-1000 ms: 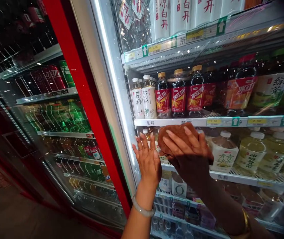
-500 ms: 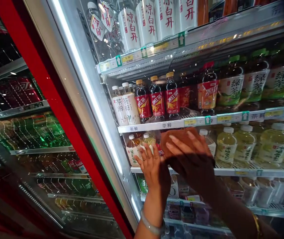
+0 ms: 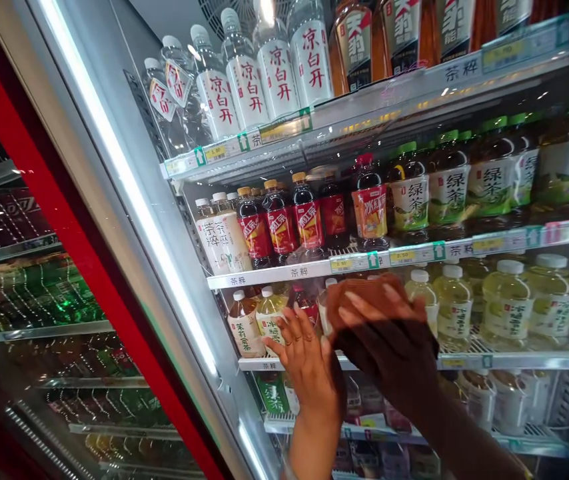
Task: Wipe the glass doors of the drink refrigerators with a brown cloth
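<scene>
My right hand is laid over a folded brown cloth with a ribbed look. The hand is in shadow, and its fingers stretch across the cloth, gripping it. Close beside it on the left, my left hand is raised with its fingers extended and somewhat apart, holding nothing. Rings show on its fingers. Both hands appear to be at the glass front of a drinks cooler, though actual contact is hard to make out. Behind them stand a bottle of pale yellow drink and a jasmine tea bottle, partly covered.
Shelves hold clear water bottles, red-labelled iced tea bottles and green tea bottles. A bright light strip runs down the cooler's left side. Beyond a red frame, another cooler holds green bottles.
The view has shifted, so the shelves sit lower and further left, and more of the top shelf shows. Both hands and the cloth keep nearly the same place in view.
</scene>
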The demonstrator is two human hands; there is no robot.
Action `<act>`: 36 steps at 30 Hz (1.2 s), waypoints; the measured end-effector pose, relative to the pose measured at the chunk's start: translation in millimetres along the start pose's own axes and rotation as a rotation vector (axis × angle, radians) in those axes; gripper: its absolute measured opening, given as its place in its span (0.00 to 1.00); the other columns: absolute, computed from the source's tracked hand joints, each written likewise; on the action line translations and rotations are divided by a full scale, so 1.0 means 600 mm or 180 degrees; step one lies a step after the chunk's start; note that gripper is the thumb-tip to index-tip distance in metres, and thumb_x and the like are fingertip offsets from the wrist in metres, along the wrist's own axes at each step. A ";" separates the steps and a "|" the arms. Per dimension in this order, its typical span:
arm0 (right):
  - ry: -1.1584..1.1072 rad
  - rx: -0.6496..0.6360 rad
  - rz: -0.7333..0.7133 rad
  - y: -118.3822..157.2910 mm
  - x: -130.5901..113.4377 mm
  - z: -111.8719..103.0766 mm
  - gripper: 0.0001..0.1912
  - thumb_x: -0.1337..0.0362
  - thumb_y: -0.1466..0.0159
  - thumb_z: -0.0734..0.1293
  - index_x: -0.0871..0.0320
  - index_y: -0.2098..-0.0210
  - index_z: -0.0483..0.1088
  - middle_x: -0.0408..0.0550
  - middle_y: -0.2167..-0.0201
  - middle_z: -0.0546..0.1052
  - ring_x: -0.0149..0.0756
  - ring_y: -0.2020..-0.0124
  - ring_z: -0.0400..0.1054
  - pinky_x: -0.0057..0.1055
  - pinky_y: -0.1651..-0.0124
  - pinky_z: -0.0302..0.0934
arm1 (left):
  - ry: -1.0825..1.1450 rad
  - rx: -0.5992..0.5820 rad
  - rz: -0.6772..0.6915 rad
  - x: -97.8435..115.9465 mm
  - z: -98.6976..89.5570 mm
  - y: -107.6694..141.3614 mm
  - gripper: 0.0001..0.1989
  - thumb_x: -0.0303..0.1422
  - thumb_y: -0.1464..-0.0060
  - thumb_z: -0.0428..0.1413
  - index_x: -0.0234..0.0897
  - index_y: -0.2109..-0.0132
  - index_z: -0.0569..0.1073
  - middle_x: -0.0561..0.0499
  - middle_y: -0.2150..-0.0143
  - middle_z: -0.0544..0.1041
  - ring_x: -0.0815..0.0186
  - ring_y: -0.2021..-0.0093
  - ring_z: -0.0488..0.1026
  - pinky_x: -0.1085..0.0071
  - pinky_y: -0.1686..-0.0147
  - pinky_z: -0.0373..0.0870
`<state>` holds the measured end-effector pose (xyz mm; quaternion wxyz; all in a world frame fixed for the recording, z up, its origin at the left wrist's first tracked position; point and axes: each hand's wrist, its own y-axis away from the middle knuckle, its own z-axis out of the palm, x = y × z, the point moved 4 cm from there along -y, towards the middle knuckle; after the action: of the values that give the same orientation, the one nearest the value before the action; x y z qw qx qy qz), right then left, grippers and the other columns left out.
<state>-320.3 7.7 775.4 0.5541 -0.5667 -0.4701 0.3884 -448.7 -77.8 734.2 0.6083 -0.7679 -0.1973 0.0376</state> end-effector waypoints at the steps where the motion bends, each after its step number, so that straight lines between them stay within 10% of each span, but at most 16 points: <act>1: 0.0040 0.0053 0.0065 0.012 0.013 -0.010 0.24 0.63 0.30 0.72 0.47 0.36 0.73 0.44 0.40 0.81 0.45 0.22 0.54 0.58 0.18 0.41 | -0.0078 -0.0013 0.0023 0.010 0.009 0.003 0.38 0.27 0.28 0.46 0.41 0.19 0.37 0.40 0.18 0.40 0.55 0.17 0.31 0.41 0.22 0.21; 6: -0.0109 0.0063 0.0180 0.077 0.021 -0.023 0.29 0.69 0.30 0.68 0.50 0.31 0.68 0.45 0.42 0.82 0.39 0.23 0.56 0.46 0.17 0.46 | -0.0304 0.0097 0.0033 0.050 0.053 0.018 0.40 0.26 0.29 0.48 0.44 0.19 0.38 0.38 0.19 0.48 0.51 0.17 0.37 0.36 0.23 0.24; 12: -0.0113 -0.0097 0.0030 0.014 0.065 -0.047 0.20 0.64 0.27 0.66 0.48 0.38 0.74 0.45 0.40 0.80 0.48 0.21 0.52 0.59 0.16 0.35 | -0.0129 -0.0135 0.0090 0.111 0.049 0.015 0.39 0.27 0.31 0.49 0.43 0.19 0.45 0.37 0.21 0.57 0.43 0.20 0.54 0.31 0.22 0.37; 16: 0.0143 0.0213 0.0270 0.039 0.125 -0.089 0.28 0.67 0.32 0.72 0.50 0.33 0.71 0.51 0.38 0.78 0.54 0.23 0.57 0.64 0.20 0.45 | 0.0117 -0.0509 0.0600 0.173 0.044 0.020 0.39 0.29 0.32 0.49 0.37 0.19 0.47 0.36 0.22 0.60 0.44 0.20 0.55 0.35 0.22 0.49; 21: -0.0051 0.0135 0.0163 0.092 0.120 -0.094 0.34 0.68 0.32 0.71 0.50 0.28 0.66 0.48 0.41 0.81 0.48 0.26 0.62 0.55 0.19 0.50 | 0.0014 -0.0498 0.0547 0.201 0.056 0.018 0.38 0.28 0.32 0.46 0.41 0.19 0.46 0.41 0.20 0.59 0.48 0.18 0.49 0.35 0.21 0.37; 27: 0.0314 0.0144 0.0048 0.022 0.188 -0.129 0.30 0.64 0.32 0.73 0.50 0.32 0.69 0.51 0.36 0.77 0.57 0.22 0.53 0.64 0.20 0.47 | -0.0171 -0.0282 0.0347 0.216 0.063 -0.001 0.41 0.24 0.31 0.47 0.43 0.19 0.40 0.40 0.18 0.46 0.54 0.16 0.33 0.34 0.24 0.18; 32: 0.0288 0.0386 0.0278 0.072 0.228 -0.160 0.41 0.66 0.37 0.77 0.49 0.27 0.64 0.53 0.35 0.76 0.56 0.34 0.71 0.61 0.25 0.58 | -0.0106 -0.0342 0.0452 0.251 0.067 0.000 0.41 0.24 0.32 0.48 0.42 0.19 0.40 0.43 0.17 0.44 0.57 0.17 0.32 0.42 0.21 0.22; 36: -0.0005 0.0229 0.0126 0.081 0.213 -0.157 0.35 0.67 0.34 0.74 0.49 0.30 0.68 0.48 0.42 0.81 0.55 0.27 0.61 0.57 0.24 0.58 | -0.0029 -0.0386 0.0672 0.294 0.082 0.005 0.41 0.25 0.32 0.48 0.42 0.19 0.42 0.46 0.19 0.53 0.57 0.16 0.35 0.44 0.20 0.24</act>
<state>-192.3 108.5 745.6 0.5659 -0.5553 -0.4450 0.4163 -300.6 28.4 750.5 0.5524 -0.8196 -0.1200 0.0930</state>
